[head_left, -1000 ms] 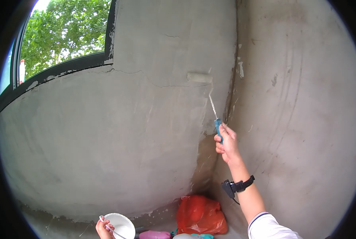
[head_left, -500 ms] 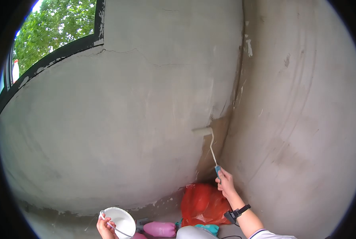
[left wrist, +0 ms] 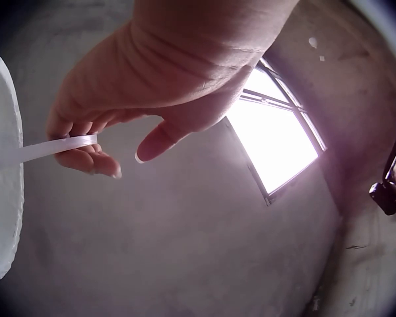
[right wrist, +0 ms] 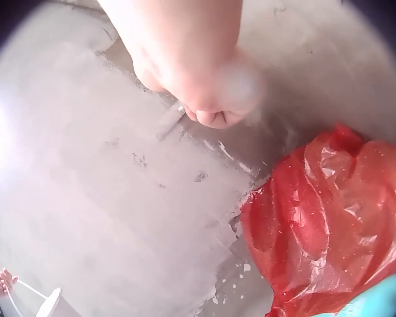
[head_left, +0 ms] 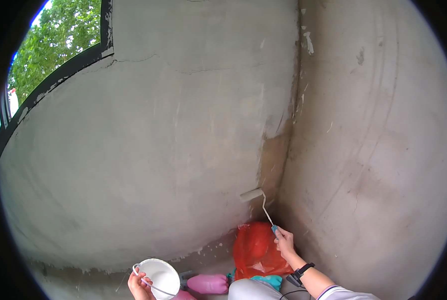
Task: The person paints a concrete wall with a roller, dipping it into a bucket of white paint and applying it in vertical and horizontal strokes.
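In the head view my right hand [head_left: 284, 243] grips the blue handle [head_left: 275, 229] of a paint roller, its pale sleeve [head_left: 251, 194] against the grey wall [head_left: 183, 150] by a brown strip near the corner. My left hand [head_left: 140, 286] holds the thin handle of a white bucket [head_left: 159, 279] at the bottom. The left wrist view shows the fingers of the left hand [left wrist: 165, 86] curled under the white bail [left wrist: 46, 149], thumb apart from it. The right wrist view shows the right hand [right wrist: 198, 79] closed, the roller partly hidden behind it.
A red plastic bag [head_left: 257, 250] sits in the corner below the roller, with a pink object [head_left: 208, 284] and a teal item [head_left: 270, 281] nearby. The side wall [head_left: 363, 150] rises at the right, and a dark-framed window [head_left: 58, 55] is at upper left.
The right hand and roller have moved down the wall from beside the crack to low near the corner. The left hand still holds the bucket; the view has tilted downward.
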{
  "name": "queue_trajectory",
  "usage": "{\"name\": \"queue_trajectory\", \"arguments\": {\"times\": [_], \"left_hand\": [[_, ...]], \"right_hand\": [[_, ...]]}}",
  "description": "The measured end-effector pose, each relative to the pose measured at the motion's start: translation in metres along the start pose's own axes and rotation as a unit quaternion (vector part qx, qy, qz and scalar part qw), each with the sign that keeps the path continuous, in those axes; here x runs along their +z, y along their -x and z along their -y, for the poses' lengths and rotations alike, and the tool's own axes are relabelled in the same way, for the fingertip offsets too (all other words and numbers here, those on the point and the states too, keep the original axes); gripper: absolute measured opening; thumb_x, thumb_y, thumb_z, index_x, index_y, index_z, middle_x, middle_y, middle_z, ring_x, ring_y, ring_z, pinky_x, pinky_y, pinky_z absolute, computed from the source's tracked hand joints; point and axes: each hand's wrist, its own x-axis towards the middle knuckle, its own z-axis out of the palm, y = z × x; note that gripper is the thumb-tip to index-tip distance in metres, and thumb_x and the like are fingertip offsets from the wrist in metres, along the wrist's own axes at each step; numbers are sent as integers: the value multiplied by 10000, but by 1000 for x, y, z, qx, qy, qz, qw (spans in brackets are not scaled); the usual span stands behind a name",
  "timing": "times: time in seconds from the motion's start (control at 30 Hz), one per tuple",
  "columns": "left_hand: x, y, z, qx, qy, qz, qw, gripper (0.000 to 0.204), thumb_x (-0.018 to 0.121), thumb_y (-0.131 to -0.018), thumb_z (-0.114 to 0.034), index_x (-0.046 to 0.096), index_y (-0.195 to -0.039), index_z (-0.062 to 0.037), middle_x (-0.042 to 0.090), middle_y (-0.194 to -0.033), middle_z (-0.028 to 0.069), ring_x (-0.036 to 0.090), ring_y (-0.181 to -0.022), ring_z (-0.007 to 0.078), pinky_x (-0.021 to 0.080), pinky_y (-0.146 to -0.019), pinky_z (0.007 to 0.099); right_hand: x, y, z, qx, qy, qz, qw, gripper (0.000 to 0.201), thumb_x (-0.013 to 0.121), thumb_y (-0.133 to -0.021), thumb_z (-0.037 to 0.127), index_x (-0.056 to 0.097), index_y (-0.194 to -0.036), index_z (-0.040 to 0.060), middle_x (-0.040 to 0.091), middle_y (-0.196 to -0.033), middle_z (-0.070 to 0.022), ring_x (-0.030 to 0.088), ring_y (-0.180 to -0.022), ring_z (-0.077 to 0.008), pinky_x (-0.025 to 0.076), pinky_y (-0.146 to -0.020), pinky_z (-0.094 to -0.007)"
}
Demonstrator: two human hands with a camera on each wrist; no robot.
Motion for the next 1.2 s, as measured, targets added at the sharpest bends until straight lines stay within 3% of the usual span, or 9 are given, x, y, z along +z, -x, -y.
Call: {"name": "queue_trajectory", "arguments": {"times": [0.2,0.4,0.53,0.63,0.77,1.2], "left_hand": [[29,13,-11,3,30,-13,999,301,542,-866,-128,612,-1102,46,632,-821,63,594,-662,131,475,-575,227],[21,7,-7,18,43,19,999,275,544,-880,-136,615,-1080,40,632,-821,64,594,-676,130,467,-572,227],[14,3,-5,21,60,4,998,271,544,-876,-137,610,-1071,38,621,-801,63,578,-635,129,464,-549,228],[14,6,-11,26,51,-31,998,264,545,-873,-131,607,-1062,43,618,-800,72,576,-631,134,470,-550,232],[2,-4,0,41,57,-45,997,243,552,-873,-126,609,-1048,34,619,-810,70,576,-631,135,465,-554,231],[-10,-9,-2,46,32,-29,998,308,542,-898,-161,598,-1130,33,630,-865,93,588,-675,150,479,-595,258]], "right_hand": [[17,-5,70,-63,-27,28,997,353,546,-983,229,556,-1315,111,416,-596,43,294,-432,-26,216,-354,-195],[67,-6,210,-120,-152,4,981,351,573,-969,312,574,-1281,152,402,-596,49,313,-425,-27,210,-348,-182],[75,-15,319,-195,-144,23,970,381,568,-968,340,543,-1313,180,417,-602,37,280,-404,-10,202,-337,-179],[71,-17,367,-252,-98,29,962,386,561,-970,353,545,-1315,181,420,-600,39,257,-393,-5,191,-338,-183],[48,-19,364,-242,-30,30,969,398,556,-974,346,544,-1334,177,433,-597,40,248,-392,-2,174,-343,-184],[-7,-23,211,-129,111,-57,984,419,588,-958,313,545,-1338,141,523,-609,-17,313,-376,-37,257,-334,-217]]}}
